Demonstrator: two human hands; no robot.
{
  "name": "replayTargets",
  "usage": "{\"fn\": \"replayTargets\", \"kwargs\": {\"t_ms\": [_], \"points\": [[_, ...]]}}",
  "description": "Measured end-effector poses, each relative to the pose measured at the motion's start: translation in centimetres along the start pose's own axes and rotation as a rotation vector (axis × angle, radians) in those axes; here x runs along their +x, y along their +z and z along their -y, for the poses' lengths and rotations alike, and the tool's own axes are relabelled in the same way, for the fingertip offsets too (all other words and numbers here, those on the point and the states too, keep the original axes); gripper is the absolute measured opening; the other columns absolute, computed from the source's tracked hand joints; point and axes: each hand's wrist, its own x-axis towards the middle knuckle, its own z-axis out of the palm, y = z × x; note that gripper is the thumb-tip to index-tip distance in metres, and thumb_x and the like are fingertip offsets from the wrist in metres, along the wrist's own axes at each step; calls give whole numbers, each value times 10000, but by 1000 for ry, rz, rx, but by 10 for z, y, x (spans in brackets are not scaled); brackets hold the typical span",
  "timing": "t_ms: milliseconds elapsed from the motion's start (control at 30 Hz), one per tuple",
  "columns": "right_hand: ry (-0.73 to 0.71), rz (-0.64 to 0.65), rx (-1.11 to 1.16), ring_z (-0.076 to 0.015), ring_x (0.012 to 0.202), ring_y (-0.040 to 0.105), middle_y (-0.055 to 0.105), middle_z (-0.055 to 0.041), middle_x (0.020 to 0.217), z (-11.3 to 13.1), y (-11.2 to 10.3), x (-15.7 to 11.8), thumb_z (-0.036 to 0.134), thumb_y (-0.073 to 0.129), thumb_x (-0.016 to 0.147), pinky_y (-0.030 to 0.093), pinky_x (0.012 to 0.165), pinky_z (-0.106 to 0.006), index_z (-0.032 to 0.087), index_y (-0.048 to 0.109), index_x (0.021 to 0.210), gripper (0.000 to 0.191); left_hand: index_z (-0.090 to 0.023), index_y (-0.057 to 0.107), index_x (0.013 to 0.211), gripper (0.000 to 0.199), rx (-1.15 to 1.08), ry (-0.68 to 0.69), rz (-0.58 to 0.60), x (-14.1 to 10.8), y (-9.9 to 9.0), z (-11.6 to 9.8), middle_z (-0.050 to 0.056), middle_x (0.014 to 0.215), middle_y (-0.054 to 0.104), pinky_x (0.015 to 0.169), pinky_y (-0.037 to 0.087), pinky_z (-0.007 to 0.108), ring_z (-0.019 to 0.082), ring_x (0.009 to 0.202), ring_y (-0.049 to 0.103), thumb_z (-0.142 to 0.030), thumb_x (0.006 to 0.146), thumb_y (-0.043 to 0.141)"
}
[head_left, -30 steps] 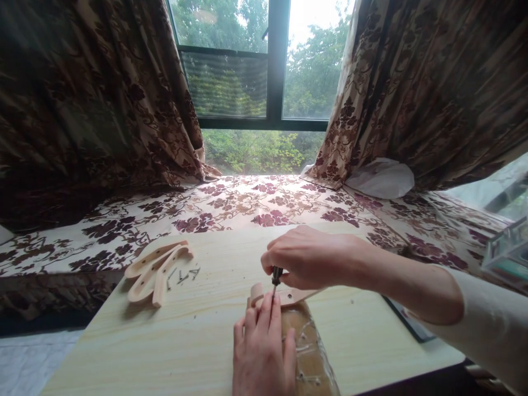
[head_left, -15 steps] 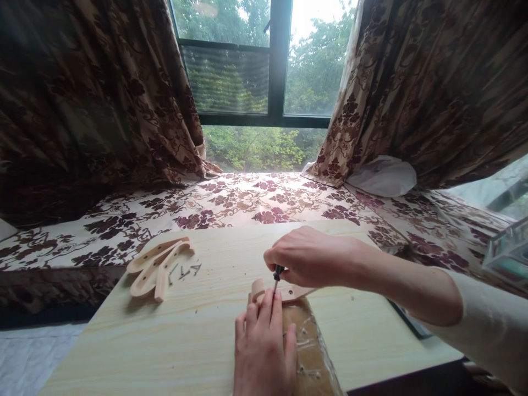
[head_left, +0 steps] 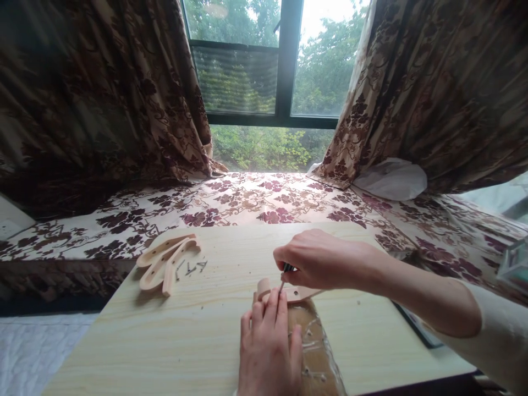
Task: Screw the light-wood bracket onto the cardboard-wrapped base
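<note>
My right hand [head_left: 317,258] is closed around the dark handle of a screwdriver [head_left: 282,286], its shaft pointing down. The tip meets a pale curved wooden piece [head_left: 303,292] with a dark hole, right by my left fingertips. My left hand [head_left: 270,344] lies palm down, fingers stretched, over a brown board [head_left: 310,330] with a ragged, filmy edge. Its fingertips press on the wooden piece, whose rounded end [head_left: 263,287] sticks up to the left. Any screw under the tip is hidden by my fingers.
Several similar curved wooden pieces [head_left: 167,261] lie on the left of the pale table [head_left: 173,341], with loose screws [head_left: 190,268] beside them. A dark-edged flat object [head_left: 416,324] lies under my right forearm. Beyond are a floral-covered ledge [head_left: 247,198], curtains [head_left: 157,99] and a white bag [head_left: 391,179].
The whole view has shifted slightly, so everything appears a little further right. Both hands keep their places at the wooden piece; the screwdriver handle looks slightly turned or tilted.
</note>
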Motion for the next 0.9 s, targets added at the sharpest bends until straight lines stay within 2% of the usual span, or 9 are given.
{"fn": "replayTargets", "kwargs": {"t_ms": [133,200,267,400,567,633,700,800,900], "points": [[-33,-25,71,-168,703,591,709,-72,858,-3,-2,-1,204,537,807,284,521,-256,177,621,1049,258,-146,458,1335,482,-17,-2,-4,0,0,1,56,1354,523,903,372,367,232,1213,449,-279,872,460],[-69,-31,103,-156,738,584,704,-58,909,-4,-2,-2,145,523,797,301,546,-251,188,615,1032,257,-149,457,1336,481,-21,-1,-5,0,0,1,53,1358,520,906,372,366,227,1207,454,-278,873,460],[-68,-30,102,-144,697,564,696,-48,846,-3,-1,-1,142,508,812,294,541,-252,187,624,966,198,-149,451,1340,483,-11,-4,-8,0,0,0,51,1369,510,908,374,374,228,1193,463,-272,873,458],[-12,-26,44,-144,589,516,669,-50,715,-1,1,1,266,512,855,243,487,-264,172,627,929,166,-125,451,1337,486,34,17,-19,0,-1,-1,67,1371,507,896,382,392,245,1177,473,-242,865,450],[-88,-20,148,-138,703,557,695,-42,856,-7,-1,-2,160,534,808,304,544,-233,202,629,1011,228,-137,455,1335,480,11,14,-18,1,0,0,55,1374,505,894,381,384,239,1177,474,-260,871,449],[-100,-19,183,-131,679,545,690,-38,820,-9,0,-2,158,541,806,309,546,-228,197,645,942,175,-153,456,1337,474,-16,-6,-14,1,0,0,36,1378,503,901,378,381,233,1180,472,-293,884,448],[-57,-31,195,-126,607,512,665,-33,712,-10,4,-1,229,565,825,300,522,-233,181,649,867,105,-160,461,1333,468,-23,-16,-18,0,1,0,28,1378,504,903,378,384,233,1177,475,-302,888,448],[-22,-121,310,-112,574,493,634,-13,654,-11,13,-1,309,616,824,313,520,-223,172,641,816,140,-152,467,1328,464,-16,-6,-34,0,1,0,40,1360,520,891,386,386,238,1163,487,-285,883,449],[-1,-267,557,-84,576,490,614,19,666,-17,24,-7,289,646,812,350,534,-190,174,621,803,118,-144,471,1325,470,-25,12,-38,0,1,2,58,1347,530,878,398,367,234,1158,495,-311,886,452]]}}
